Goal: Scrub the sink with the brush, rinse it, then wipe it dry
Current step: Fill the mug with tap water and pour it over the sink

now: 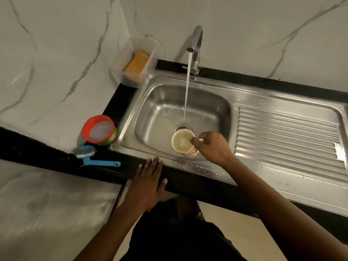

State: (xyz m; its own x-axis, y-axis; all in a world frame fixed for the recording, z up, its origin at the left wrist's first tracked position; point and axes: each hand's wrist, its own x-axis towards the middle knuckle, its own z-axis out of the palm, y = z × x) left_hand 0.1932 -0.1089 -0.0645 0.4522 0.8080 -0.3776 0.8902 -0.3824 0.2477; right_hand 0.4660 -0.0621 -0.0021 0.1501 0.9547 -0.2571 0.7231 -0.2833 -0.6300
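The steel sink (pixel 160 102) looks wet and shiny, with droplets along its front rim, and water (pixel 188 81) from the tap (pixel 196 48) falls onto the drain just beyond the right hand (pixel 212 147). That hand pinches the rim of a water-filled patterned cup (pixel 183 143) held inside the basin. The left hand (pixel 148 185) lies flat and released on the black counter edge, holding nothing. The blue brush (pixel 94 157) lies untouched on the counter, left of that hand.

Sink (pixel 188 95): brushed steel, wet sheen, ribbed drainboard. Tap (pixel 196 48): satin metal. Counter (pixel 116 102): glossy black stone. Wall (pixel 56 53): smooth veined marble. Brush (pixel 98 161): blue plastic. Tub (pixel 145 53): clear plastic.
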